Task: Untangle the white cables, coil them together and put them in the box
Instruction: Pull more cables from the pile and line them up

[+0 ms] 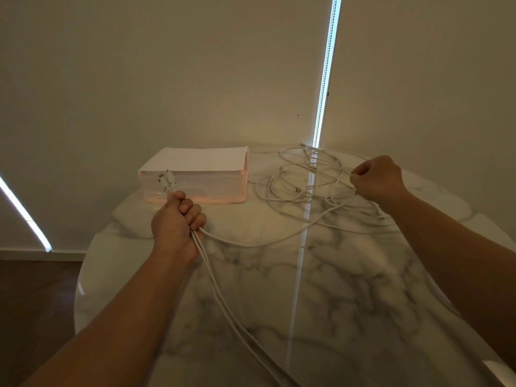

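Finding: left grip [176,222] clenched on cable ends [168,182] (plugs upward), just before the box [195,188]. The tangle [300,189] lies rightward on the counter [363,275]; right grip [377,177], nearer, pinches a strand [343,174] there.

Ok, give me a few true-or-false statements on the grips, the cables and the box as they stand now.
1. The left grip holds a bundle of white cables. True.
2. The right grip is open and holds nothing. False: it pinches a strand of the tangle.
3. The cables are already in the box. False: they lie out on the table.
4. The box stands left of the tangle. True.
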`<control>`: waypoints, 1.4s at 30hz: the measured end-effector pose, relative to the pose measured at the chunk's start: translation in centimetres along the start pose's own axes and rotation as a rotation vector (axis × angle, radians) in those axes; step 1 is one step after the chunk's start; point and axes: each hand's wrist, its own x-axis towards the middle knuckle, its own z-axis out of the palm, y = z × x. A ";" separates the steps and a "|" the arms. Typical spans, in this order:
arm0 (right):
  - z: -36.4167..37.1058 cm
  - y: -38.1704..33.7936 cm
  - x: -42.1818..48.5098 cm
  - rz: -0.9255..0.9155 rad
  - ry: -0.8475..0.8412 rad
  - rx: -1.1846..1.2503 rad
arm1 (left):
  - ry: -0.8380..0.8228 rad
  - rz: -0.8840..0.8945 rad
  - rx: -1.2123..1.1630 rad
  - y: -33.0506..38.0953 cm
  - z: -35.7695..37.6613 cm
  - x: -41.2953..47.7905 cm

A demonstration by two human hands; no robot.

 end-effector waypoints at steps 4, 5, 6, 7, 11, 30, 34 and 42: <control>-1.6 0.4 -1.2 0.000 -0.002 -0.017 | 0.001 -0.011 -0.008 0.1 -0.1 0.1; -1.7 0.6 -1.5 -0.019 -0.019 -0.173 | 0.003 -0.013 -0.005 0.2 -0.1 0.1; -1.8 0.6 -2.0 -0.039 -0.022 -0.350 | 0.007 -0.014 0.000 0.3 -0.1 0.0; -1.7 0.4 -2.6 -0.086 -0.006 -0.437 | 0.013 -0.010 0.010 0.4 -0.1 -0.1; 0.1 -5.2 -7.1 -0.417 -0.113 -0.102 | 0.020 0.035 0.064 0.9 0.4 -0.8; 9.9 -14.4 -17.4 -0.437 -0.710 0.115 | 0.115 0.028 0.247 1.0 -0.2 -0.4; 9.7 -14.3 -17.9 -0.436 -0.676 0.115 | 0.110 0.033 0.285 1.0 -0.1 -0.6; 9.9 -14.1 -19.5 -0.444 -0.763 -0.005 | 0.216 -0.129 0.072 1.3 -0.5 -0.7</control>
